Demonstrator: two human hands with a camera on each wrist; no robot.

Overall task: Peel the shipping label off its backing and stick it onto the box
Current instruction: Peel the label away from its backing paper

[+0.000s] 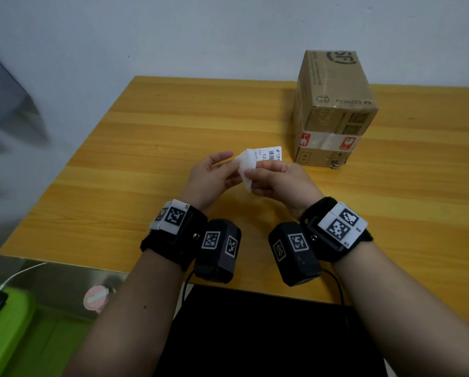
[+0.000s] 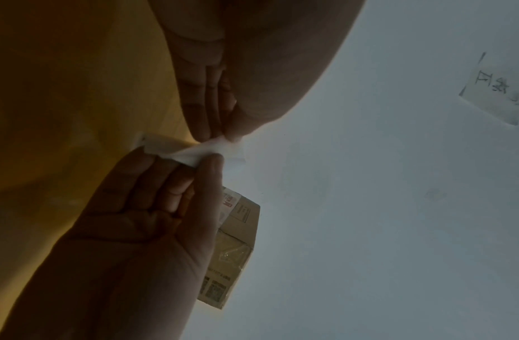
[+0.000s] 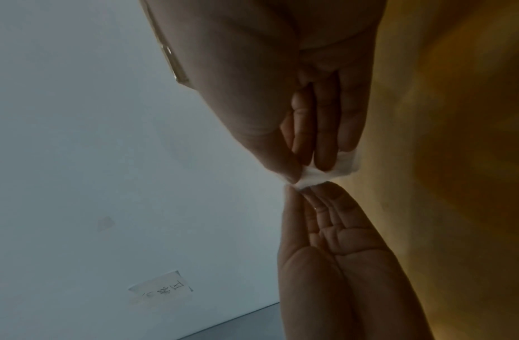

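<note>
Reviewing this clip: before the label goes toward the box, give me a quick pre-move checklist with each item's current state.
1. Both hands on the label: ok. The left hand and right hand each pinch part of the white shipping label, held above the table.
2. Label fully off its backing: cannot tell. The paper is bent and partly hidden by the fingers.
3. Printed side identifiable: ok. A barcode and digits show at the far end.
4. Box within view and upright: ok. The cardboard box stands right of the hands.
5. Free face for sticking: ok. Its top has bare cardboard between the prints.
6. Label uncreased: not ok. It is curled.
</note>
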